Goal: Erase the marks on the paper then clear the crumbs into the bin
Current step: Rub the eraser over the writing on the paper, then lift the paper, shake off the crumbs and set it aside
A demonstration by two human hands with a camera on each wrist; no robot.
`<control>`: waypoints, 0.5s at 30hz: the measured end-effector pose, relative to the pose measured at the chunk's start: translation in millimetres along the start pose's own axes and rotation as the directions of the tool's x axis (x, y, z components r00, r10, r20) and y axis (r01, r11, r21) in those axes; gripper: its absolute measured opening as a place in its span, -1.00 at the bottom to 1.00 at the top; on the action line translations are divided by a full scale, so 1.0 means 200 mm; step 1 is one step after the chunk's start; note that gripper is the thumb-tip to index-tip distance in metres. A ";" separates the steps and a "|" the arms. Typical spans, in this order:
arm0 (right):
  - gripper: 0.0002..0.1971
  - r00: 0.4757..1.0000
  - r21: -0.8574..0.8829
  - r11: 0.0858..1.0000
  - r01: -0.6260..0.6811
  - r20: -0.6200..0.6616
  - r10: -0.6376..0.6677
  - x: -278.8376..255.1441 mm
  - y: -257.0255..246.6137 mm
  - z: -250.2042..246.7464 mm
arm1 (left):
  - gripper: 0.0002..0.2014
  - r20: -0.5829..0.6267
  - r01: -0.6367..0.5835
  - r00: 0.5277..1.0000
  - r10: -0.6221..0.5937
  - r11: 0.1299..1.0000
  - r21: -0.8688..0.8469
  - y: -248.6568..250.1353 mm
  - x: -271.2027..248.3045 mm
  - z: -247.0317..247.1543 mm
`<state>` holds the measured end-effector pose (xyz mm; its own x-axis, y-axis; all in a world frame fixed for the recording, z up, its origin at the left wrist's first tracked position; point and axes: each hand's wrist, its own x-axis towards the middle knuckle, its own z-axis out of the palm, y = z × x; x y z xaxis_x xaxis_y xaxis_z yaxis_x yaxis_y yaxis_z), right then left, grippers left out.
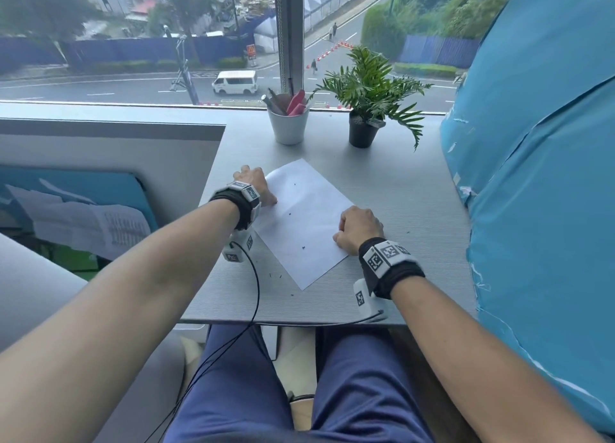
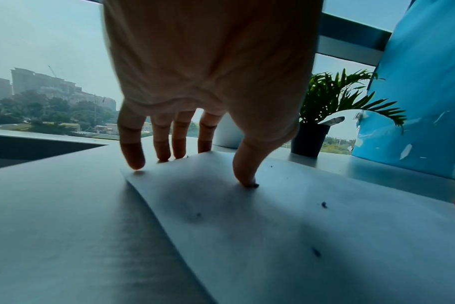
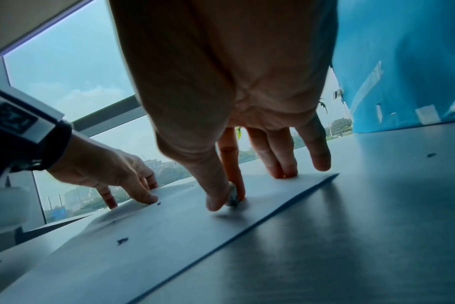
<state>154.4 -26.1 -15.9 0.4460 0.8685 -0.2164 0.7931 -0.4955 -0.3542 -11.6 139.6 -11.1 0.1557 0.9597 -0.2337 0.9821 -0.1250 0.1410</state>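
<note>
A white sheet of paper (image 1: pixel 299 223) lies slanted on the grey desk (image 1: pixel 399 193). Dark eraser crumbs (image 1: pixel 303 247) dot the sheet, and a few more lie on the desk (image 1: pixel 276 275) beside it. My left hand (image 1: pixel 258 189) presses the sheet's left edge with straight fingers (image 2: pixel 131 156) and thumb. My right hand (image 1: pixel 352 229) sits at the sheet's right edge. Its thumb and index finger pinch a small grey eraser (image 3: pixel 233 198) against the paper (image 3: pixel 169 236), while its other fingers (image 3: pixel 286 166) rest on the sheet. No marks show on the paper.
A white cup (image 1: pixel 289 124) with pens and a potted plant (image 1: pixel 362 131) stand at the back by the window. A blue covered wall (image 1: pixel 532 176) borders the desk on the right, and a grey partition (image 1: pixel 109 149) on the left. Cables hang off the near desk edge.
</note>
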 end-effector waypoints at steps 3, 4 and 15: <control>-0.79 1.000 -0.017 1.000 0.019 -0.017 -0.020 0.01 -0.01 0.03 | -0.30 -0.001 0.015 1.000 -0.015 1.000 0.009 0.01 0.00 -0.01; -0.78 0.999 -0.023 0.999 0.026 -0.020 -0.027 0.01 -0.01 0.03 | -0.26 0.003 0.021 1.000 -0.021 1.000 0.003 0.00 0.01 -0.01; -0.85 0.996 -0.039 0.996 0.083 -0.032 -0.084 0.03 0.02 0.04 | -0.69 -0.037 -0.024 0.999 0.014 0.960 -0.278 -0.11 0.05 -0.11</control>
<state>157.0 -22.6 -26.0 0.3908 0.9070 -0.1568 0.8429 -0.4210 -0.3351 -33.3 158.2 5.2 0.1654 0.9665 -0.1962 0.9100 -0.0729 0.4083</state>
